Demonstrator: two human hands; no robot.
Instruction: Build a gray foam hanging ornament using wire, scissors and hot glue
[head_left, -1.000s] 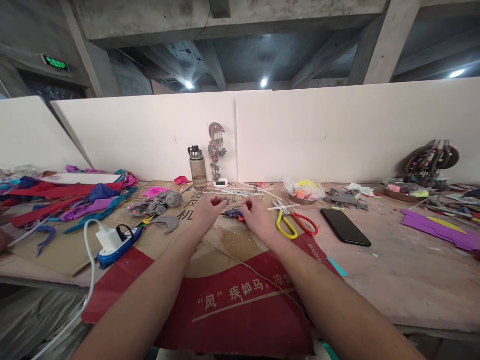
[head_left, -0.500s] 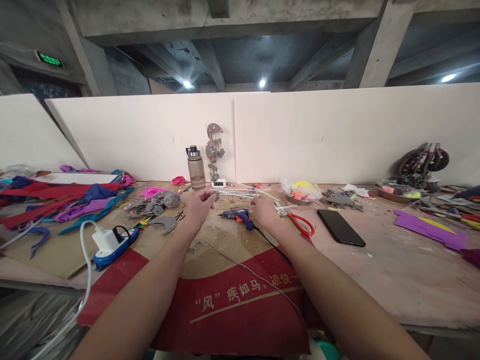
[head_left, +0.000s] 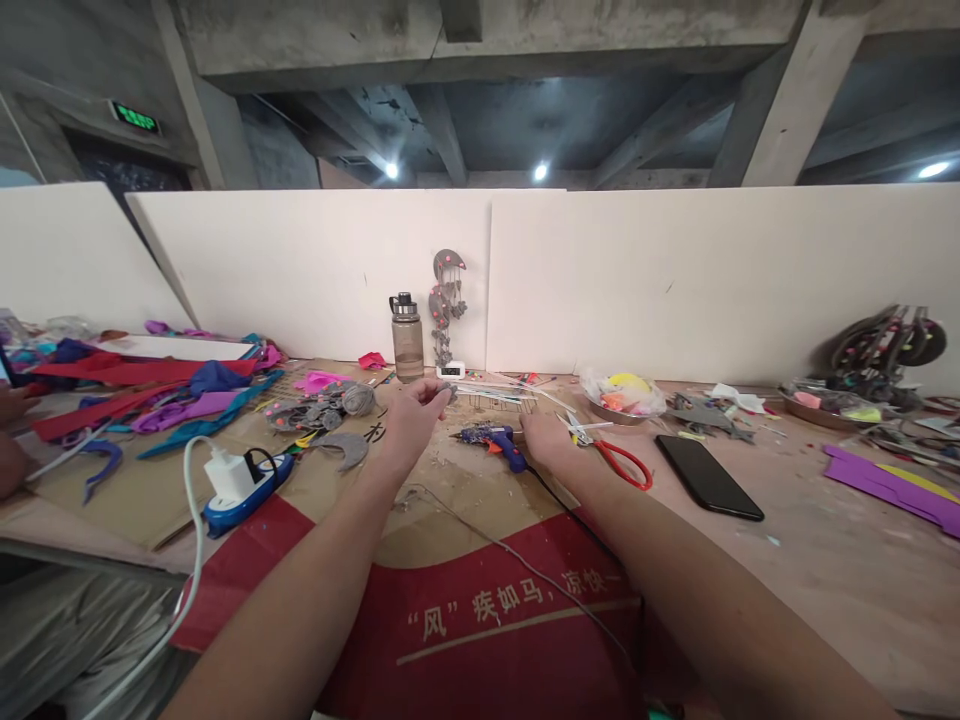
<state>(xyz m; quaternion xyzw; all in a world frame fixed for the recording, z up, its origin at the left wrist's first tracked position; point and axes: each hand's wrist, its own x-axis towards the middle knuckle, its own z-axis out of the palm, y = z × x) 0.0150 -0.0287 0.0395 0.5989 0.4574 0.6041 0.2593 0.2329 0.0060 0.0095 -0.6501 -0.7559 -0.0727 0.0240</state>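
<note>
My left hand hovers over the cardboard, its fingers pinched on a small grey felt piece. My right hand rests low on the table with its fingers loosely stretched and nothing visibly in them. It lies just right of the blue hot glue gun, whose black cord runs back under my right forearm. The red-handled scissors lie just right of that hand, partly hidden by it. Thin white sticks are scattered beyond both hands.
A water bottle and a grey felt hanging ornament stand against the white board. A black phone, a bowl of coloured bits, a power strip with charger and felt scraps surround the red cardboard. Another person's hand shows at the left edge.
My hands have separated. The right hand left the grey piece, moved right and came down beside the glue gun. The left hand kept the piece and stayed raised.
</note>
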